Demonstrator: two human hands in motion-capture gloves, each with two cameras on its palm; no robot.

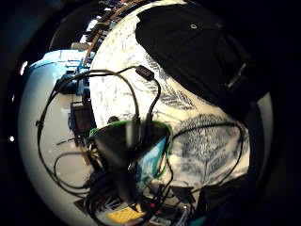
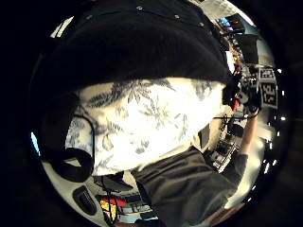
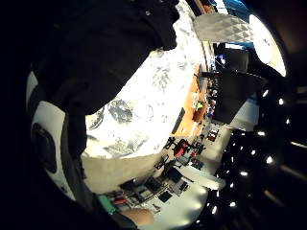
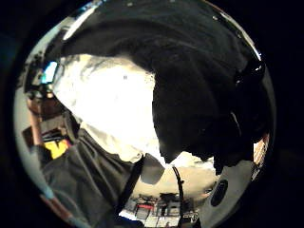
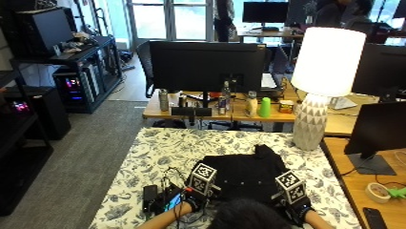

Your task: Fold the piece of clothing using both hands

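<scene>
Clearly the black garment (image 5: 244, 177), lying low in the middle of the frame on the flowered tablecloth (image 5: 165, 152), looks soft and light, best taken at its near corners, where the left hand (image 5: 198, 196) and right hand (image 5: 293, 200) rest, though I cannot tell how their fingers stand.

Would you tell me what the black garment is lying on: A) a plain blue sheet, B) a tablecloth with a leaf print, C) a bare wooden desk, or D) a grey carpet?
B: the black garment lies spread on the white tablecloth with a leaf print covering the table.
</scene>
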